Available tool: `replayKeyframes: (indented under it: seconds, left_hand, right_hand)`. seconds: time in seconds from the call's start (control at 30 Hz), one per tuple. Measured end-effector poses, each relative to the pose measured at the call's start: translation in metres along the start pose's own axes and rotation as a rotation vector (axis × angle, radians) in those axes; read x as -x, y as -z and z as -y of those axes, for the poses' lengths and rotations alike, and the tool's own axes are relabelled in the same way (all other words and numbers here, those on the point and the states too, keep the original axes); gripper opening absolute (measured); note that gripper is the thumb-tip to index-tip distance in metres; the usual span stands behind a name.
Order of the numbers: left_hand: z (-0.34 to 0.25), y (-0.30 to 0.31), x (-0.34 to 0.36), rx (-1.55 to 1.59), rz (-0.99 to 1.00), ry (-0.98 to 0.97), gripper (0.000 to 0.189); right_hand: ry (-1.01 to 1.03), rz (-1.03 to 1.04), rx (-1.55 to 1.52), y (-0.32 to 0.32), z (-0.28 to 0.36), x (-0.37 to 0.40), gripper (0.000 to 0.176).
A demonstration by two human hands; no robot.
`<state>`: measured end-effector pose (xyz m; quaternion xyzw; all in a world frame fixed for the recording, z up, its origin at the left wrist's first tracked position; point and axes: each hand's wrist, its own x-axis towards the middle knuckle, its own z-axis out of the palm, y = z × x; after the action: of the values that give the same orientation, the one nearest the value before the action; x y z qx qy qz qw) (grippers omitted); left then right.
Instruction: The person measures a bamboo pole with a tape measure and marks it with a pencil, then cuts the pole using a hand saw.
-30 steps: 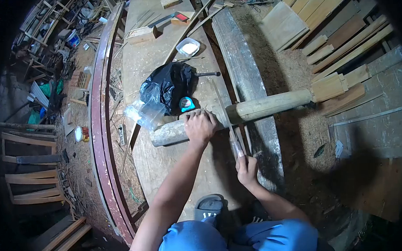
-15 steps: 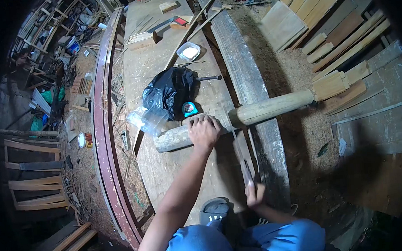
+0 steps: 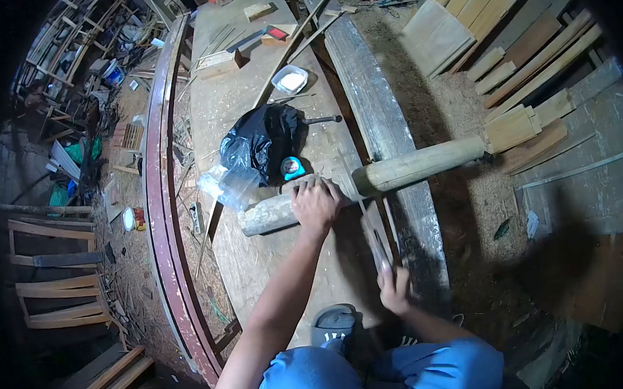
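Note:
A pale round log [image 3: 425,166] lies across the workbench, with a notch cut around it near its middle. My left hand [image 3: 315,203] grips the log from above, just left of the notch, fingers curled over it. In my right hand [image 3: 395,288] is a handsaw [image 3: 371,228], its thin blade lying across the log at the notch and pointing away from me. My fingers hide most of the saw's handle. Just beyond my left hand are a teal tape measure [image 3: 292,168], a black plastic bag [image 3: 262,142] and a clear plastic bag [image 3: 236,187].
A white tub [image 3: 291,80], wooden blocks [image 3: 219,63] and thin strips lie farther up the bench [image 3: 218,122]. A weathered beam [image 3: 374,94] runs along the right, under the log. Boards [image 3: 438,39] lean at right. My sandalled foot [image 3: 333,322] rests on the bench.
My right hand has moved a little forward, pushing the saw blade farther across the log. My left hand and the log stay in place.

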<state>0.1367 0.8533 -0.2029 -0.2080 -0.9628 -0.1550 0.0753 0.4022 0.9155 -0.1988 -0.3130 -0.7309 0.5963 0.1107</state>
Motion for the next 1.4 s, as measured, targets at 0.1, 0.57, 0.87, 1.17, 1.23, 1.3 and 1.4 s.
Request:
replayKeyframes:
  seconds: [0.1,0.57,0.87,1.17,1.23,1.3,1.4]
  left_hand:
    - [-0.002,0.003,-0.006,0.027,-0.005,-0.004,0.036]
    - [0.000,0.003,-0.006,-0.026,-0.004,-0.008,0.037]
    - [-0.004,-0.001,-0.001,0.014,-0.054,0.005,0.036]
    - [-0.004,0.004,-0.003,0.020,0.042,0.048,0.036]
    - [-0.003,0.006,-0.006,0.011,0.104,0.049,0.037]
    - [-0.001,0.002,-0.005,-0.004,0.059,0.014,0.037]
    - [-0.002,0.006,-0.006,-0.017,0.009,0.008,0.036]
  right_hand:
    - [0.138,-0.052,0.122,-0.021,0.014,-0.062,0.056]
    - [0.259,-0.208,0.155,-0.020,-0.050,-0.022,0.049]
    - [0.044,0.006,0.059,-0.018,0.013,-0.065,0.051]
    - [0.318,-0.057,0.099,-0.007,-0.005,-0.022,0.027]
    - [0.029,0.030,0.069,-0.012,0.016,-0.054,0.042]
    - [0.618,-0.337,0.399,-0.018,0.003,-0.047,0.052]
    - [0.060,-0.026,-0.016,0.001,-0.019,0.024,0.047]
